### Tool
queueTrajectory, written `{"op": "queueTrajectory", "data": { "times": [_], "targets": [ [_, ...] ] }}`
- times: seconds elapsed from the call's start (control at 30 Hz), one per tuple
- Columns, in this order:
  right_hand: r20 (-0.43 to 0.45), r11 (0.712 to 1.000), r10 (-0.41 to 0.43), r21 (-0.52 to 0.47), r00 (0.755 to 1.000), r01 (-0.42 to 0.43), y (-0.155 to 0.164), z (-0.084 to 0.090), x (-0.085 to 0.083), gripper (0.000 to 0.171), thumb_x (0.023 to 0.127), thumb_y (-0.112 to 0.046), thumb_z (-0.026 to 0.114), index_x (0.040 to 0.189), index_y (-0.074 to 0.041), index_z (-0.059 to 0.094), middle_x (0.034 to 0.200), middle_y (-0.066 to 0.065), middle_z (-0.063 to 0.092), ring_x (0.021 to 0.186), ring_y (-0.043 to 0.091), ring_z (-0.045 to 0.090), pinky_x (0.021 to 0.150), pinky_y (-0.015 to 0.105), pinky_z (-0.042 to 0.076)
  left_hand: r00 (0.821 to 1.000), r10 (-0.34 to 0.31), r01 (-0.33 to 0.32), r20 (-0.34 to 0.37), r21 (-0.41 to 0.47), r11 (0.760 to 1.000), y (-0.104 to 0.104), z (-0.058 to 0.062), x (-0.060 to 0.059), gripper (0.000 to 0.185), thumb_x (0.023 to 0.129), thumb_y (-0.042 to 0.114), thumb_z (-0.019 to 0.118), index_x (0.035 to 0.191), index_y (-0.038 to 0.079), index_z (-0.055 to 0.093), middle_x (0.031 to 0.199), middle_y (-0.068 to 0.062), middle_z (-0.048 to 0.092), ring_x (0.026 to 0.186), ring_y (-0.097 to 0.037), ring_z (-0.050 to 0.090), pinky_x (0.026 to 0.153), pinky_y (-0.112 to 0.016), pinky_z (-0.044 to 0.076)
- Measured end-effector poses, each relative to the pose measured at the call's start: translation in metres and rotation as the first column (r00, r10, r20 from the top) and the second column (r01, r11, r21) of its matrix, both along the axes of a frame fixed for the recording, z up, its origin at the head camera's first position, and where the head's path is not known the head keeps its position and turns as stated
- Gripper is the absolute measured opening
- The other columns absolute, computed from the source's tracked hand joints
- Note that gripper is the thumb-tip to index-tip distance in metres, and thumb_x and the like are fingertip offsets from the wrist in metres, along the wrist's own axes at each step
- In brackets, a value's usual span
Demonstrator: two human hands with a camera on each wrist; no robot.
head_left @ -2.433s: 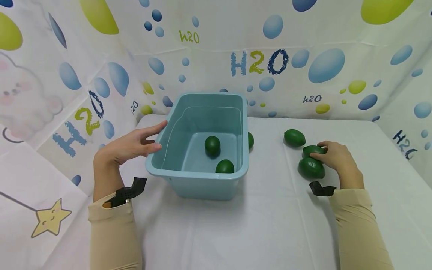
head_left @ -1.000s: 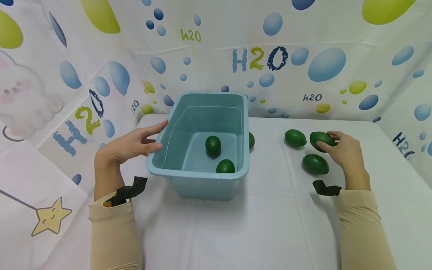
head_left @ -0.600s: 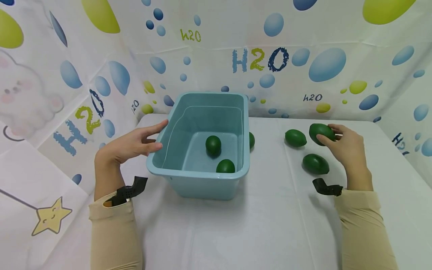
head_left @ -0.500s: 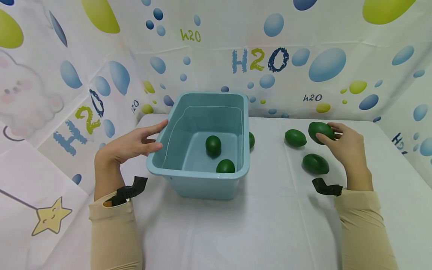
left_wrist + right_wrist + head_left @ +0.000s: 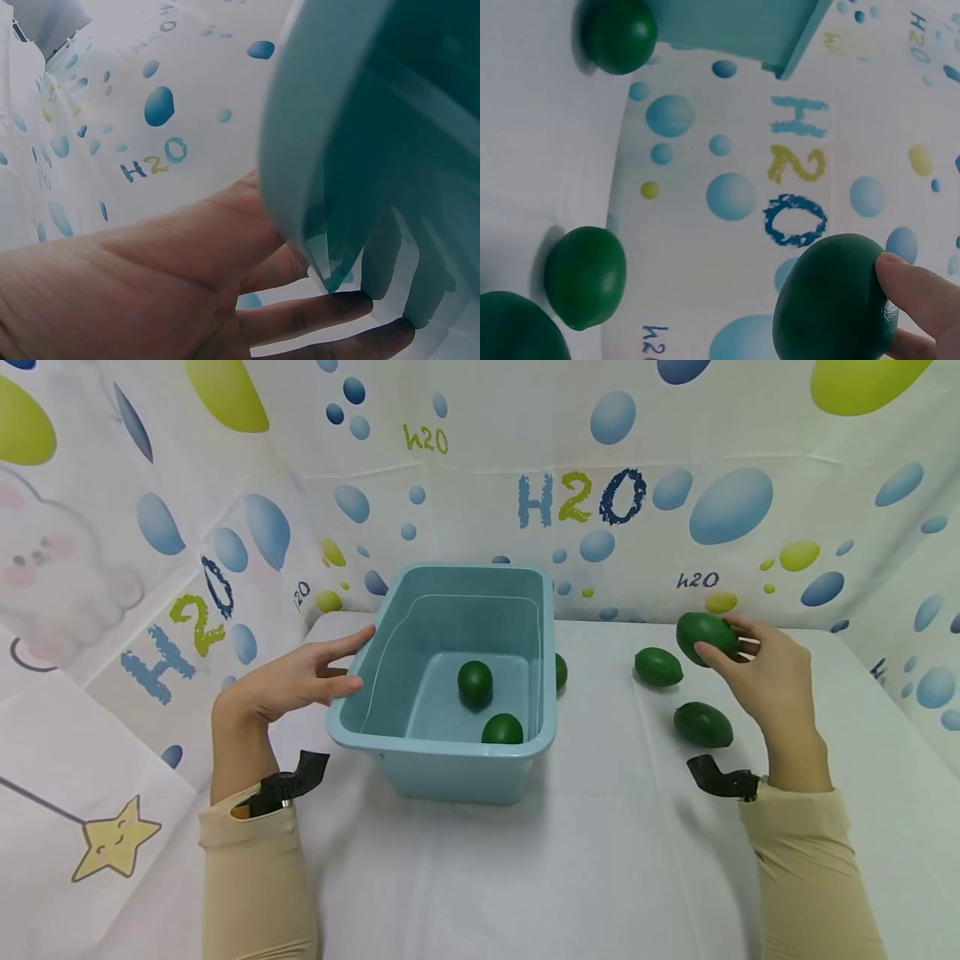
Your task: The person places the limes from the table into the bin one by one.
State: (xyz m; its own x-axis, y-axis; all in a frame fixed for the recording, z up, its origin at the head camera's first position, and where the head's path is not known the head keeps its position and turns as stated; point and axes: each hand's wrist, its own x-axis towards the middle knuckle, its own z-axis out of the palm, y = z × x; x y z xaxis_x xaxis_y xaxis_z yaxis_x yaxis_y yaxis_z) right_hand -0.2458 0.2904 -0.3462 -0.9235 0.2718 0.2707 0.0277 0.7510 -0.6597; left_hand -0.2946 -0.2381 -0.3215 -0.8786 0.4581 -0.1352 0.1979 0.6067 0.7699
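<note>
Right now the action sits with the right hand (image 5: 776,672), and its fingers have a firm pinch on a green fruit (image 5: 703,638), lemon-shaped and glossy. That fruit is up above the far right of the white-covered bench (image 5: 600,852), seen against the printed backdrop (image 5: 480,518). Over to the right-wrist view, and a fingertip presses on its skin, though the far part of the grip is out of sight.

Across on the other side, the left hand (image 5: 296,681) is on the blue tub (image 5: 442,781), fingers stretched out and spread. They meet it at its left edge, and the left-wrist view gives us fingertips on the outer wall, below the rim.

Inside the tub we count two more: a middle fruit (image 5: 475,683) on the floor, and a front fruit (image 5: 502,729) close to the near right corner, its lower part cut off by the rim. Just beyond the tub's right wall peeks a half-hidden fruit (image 5: 561,672); whether it touches the wall, we can't tell.

And on the bench, two lie loose: a back fruit (image 5: 658,667), just left of the held one, and a near fruit (image 5: 702,725), closer to the person, the pair apart from each other.
</note>
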Motion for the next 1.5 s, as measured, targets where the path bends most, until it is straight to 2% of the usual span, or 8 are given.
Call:
{"op": "queueTrajectory", "data": {
  "times": [0.23,0.43,0.6,0.83,1.13,1.33,1.5],
  "targets": [
    [-0.050,1.000,0.011,0.002,0.999,-0.011,-0.012,0.010,0.004,0.075,0.085,-0.053,0.062,0.143,-0.010,0.043,0.137,0.022,0.051,0.118,0.041,0.055,0.094,0.049,0.047,1.000,0.007,-0.007,0.000,0.004,1.000,0.001,0.001,0.001,0.073,0.090,0.033,0.063,0.150,0.038,0.022,0.156,-0.001,0.027,0.132,-0.037,0.043,0.099,-0.062,0.040],
    [-0.112,1.000,0.020,-0.006,0.993,-0.021,-0.023,0.017,0.009,0.069,0.084,-0.047,0.066,0.141,-0.013,0.047,0.138,0.014,0.052,0.121,0.033,0.055,0.092,0.039,0.048,1.000,0.002,-0.002,0.000,0.006,1.000,0.001,0.001,0.000,0.072,0.090,0.033,0.063,0.150,0.038,0.022,0.156,0.000,0.028,0.132,-0.035,0.043,0.099,-0.061,0.040],
    [-0.147,0.999,0.028,-0.012,0.989,-0.030,-0.032,0.019,0.010,0.066,0.084,-0.045,0.068,0.140,-0.015,0.049,0.136,0.011,0.054,0.120,0.030,0.057,0.091,0.036,0.049,1.000,0.000,0.000,0.003,0.004,1.000,0.001,0.001,0.000,0.073,0.090,0.033,0.064,0.150,0.038,0.022,0.156,0.001,0.027,0.133,-0.033,0.042,0.099,-0.060,0.041],
    [-0.216,0.997,0.074,-0.012,0.974,-0.078,-0.046,0.021,0.013,0.063,0.082,-0.040,0.072,0.137,-0.015,0.053,0.131,0.013,0.058,0.118,0.031,0.058,0.087,0.035,0.049,1.000,0.002,-0.002,-0.005,-0.006,1.000,0.001,0.002,0.000,0.073,0.090,0.034,0.064,0.149,0.039,0.023,0.156,0.002,0.026,0.134,-0.033,0.041,0.099,-0.061,0.040],
    [-0.265,0.988,0.150,0.000,0.953,-0.156,-0.063,0.022,0.016,0.060,0.082,-0.033,0.074,0.134,-0.011,0.055,0.129,0.012,0.059,0.116,0.031,0.059,0.084,0.023,0.048,1.000,-0.004,0.004,0.000,0.013,1.000,0.001,0.002,0.000,0.072,0.090,0.032,0.063,0.149,0.038,0.023,0.156,0.002,0.026,0.133,-0.034,0.042,0.100,-0.061,0.039],
    [-0.292,0.981,0.191,0.022,0.937,-0.193,-0.074,0.020,0.017,0.058,0.081,-0.030,0.074,0.133,-0.011,0.056,0.126,0.012,0.060,0.115,0.030,0.060,0.084,0.022,0.048,1.000,-0.011,0.011,0.006,0.034,0.999,0.001,0.001,0.001,0.072,0.090,0.030,0.063,0.150,0.036,0.023,0.157,0.003,0.025,0.137,-0.035,0.037,0.101,-0.061,0.038],
    [-0.295,0.972,0.231,0.026,0.927,-0.234,-0.084,0.020,0.019,0.059,0.081,-0.028,0.075,0.133,-0.010,0.056,0.125,0.012,0.060,0.115,0.029,0.060,0.086,0.029,0.050,1.000,-0.007,0.006,0.008,0.031,0.999,0.001,0.002,0.001,0.072,0.090,0.031,0.063,0.150,0.036,0.022,0.157,0.002,0.024,0.136,-0.035,0.038,0.101,-0.062,0.038]
  ]
}}
